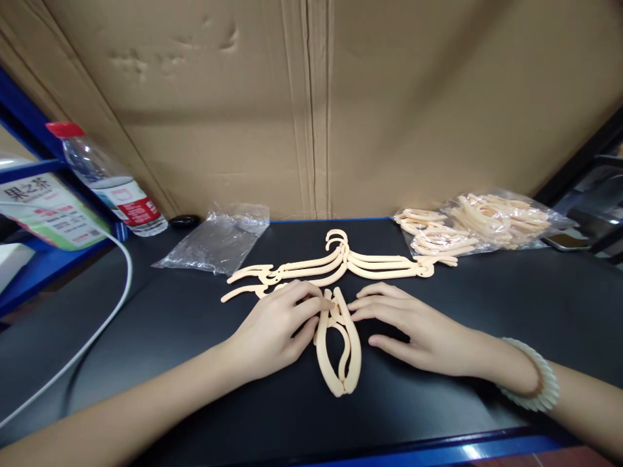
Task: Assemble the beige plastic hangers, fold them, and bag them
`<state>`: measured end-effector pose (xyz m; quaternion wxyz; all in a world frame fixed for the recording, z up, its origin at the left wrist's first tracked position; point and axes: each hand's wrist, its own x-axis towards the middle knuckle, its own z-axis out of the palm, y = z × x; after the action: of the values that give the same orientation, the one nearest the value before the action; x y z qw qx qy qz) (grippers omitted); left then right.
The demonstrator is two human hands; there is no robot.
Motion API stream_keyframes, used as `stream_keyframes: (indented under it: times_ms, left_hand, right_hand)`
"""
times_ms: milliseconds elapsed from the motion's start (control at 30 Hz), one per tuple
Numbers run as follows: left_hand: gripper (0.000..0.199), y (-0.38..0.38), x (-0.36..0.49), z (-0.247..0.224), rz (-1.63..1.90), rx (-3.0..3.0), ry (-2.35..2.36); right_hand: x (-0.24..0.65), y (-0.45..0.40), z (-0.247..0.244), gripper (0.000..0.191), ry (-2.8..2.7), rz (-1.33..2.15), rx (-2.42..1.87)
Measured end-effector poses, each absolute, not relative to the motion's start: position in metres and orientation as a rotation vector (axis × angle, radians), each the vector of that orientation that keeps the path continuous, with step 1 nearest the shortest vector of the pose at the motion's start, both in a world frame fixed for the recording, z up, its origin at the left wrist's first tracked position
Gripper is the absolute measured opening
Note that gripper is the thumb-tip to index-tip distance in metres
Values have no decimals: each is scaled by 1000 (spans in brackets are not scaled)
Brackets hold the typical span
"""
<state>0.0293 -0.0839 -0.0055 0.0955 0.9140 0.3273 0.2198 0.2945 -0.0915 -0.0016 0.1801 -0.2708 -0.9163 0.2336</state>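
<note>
The white package [53, 211] reads 果之茶, while print on the bottle label [132, 206] (sadly blurred) is unreadable.

Table [272, 415] layout, pretty much
Folded hanger [355, 350] near the middle, opened hangers [316, 267] just beyond it, plastic bag [209, 245] far left, bottle [109, 178] left of that, bagged hangers [496, 220] over at far right.

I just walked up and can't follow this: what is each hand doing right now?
Left hand: fingers bent, touching the folded hanger; whether it grips can't be told.
Right hand: open, beside the same hanger.
</note>
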Motion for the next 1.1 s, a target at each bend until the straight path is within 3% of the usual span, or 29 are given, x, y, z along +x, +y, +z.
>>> stream_keyframes:
  times_ms: [1100]
  left_hand:
    - [36, -83, 28, -8, 717, 2689, 1029]
  right_hand:
    - [312, -76, 1, 26, -2609, 441, -829]
